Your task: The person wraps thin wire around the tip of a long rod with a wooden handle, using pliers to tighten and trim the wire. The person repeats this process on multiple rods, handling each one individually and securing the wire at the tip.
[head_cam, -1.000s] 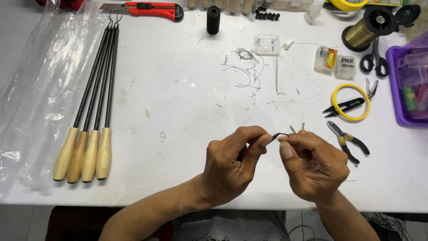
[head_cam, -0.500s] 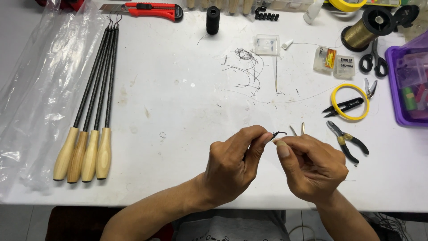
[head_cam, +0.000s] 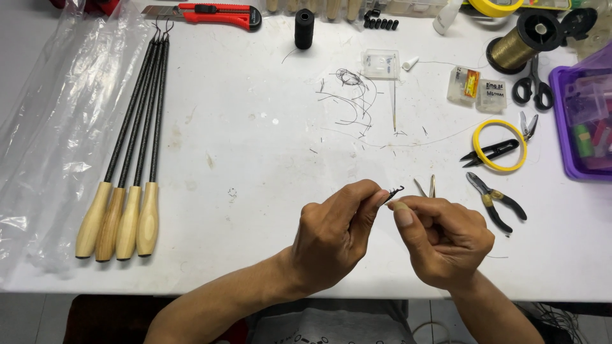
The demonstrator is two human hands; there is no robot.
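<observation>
A white worktable [head_cam: 255, 146] (scuffed, stained) fills the view, evenly lit; grey floor below.

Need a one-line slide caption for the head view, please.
Both hands, left hand and right hand, pinch a small black hook above a white table beside four wooden-handled rods.

We see bright, even overhead light on the white desk [head_cam: 255, 140], soft shadows, glare on the plastic sheet [head_cam: 44, 127], sharp focus and slight bowing at the edges.
</observation>
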